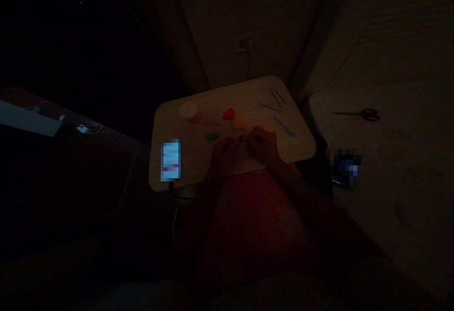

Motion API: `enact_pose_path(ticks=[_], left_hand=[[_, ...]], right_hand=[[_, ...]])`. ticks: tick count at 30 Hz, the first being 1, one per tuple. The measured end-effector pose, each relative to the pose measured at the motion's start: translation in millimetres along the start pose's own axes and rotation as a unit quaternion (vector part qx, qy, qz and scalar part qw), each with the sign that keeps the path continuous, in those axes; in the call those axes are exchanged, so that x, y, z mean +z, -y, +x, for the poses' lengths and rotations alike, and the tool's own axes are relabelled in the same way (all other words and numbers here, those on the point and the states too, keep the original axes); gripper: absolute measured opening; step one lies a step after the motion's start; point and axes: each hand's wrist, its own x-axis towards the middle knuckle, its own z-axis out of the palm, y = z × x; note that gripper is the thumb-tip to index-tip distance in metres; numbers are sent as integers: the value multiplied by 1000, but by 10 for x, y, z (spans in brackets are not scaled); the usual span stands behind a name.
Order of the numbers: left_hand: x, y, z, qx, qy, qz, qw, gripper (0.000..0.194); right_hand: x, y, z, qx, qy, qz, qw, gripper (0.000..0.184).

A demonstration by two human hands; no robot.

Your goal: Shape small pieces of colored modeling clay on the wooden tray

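a red cloth (260, 216) is covering the person's lap, and beyond it the table (195, 159) is standing in very dim light. over its near edge the left hand (227, 149) and the right hand (264, 145) are meeting, both narrowed, their fingertips closing around a small dark piece; how firmly, i cannot tell. a lit phone (170, 159) is lying by the near left corner, a tub (188, 110) is standing toward the far left corner, and slim blue-green tools (278, 96) are lying by the far right corner. yellow (239, 123), red (229, 113) and green (213, 136) lumps are resting mid-table. the dark piece (242, 138) is sitting between the hands; they seem to be shaping it by finger, and the next move is probably calling for light, even pinching.
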Motion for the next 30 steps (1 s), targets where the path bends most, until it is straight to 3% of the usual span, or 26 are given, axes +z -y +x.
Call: enact_pose_path(ticks=[12,19,24,30], left_hand=[[-5,-76,-12,-3,12,-14,1000,36],[-5,-62,-4,2,0,-2,1000,34],[-3,-56,-2,-3,-5,-10,1000,31],[-2,-39,2,-7,-2,-10,1000,37]], right_hand=[[-28,21,38,-64,-1,14,998,30],[13,-14,17,-11,0,19,1000,16],[-16,58,6,5,-6,-2,1000,33],[-19,61,0,27,-16,43,999,44]])
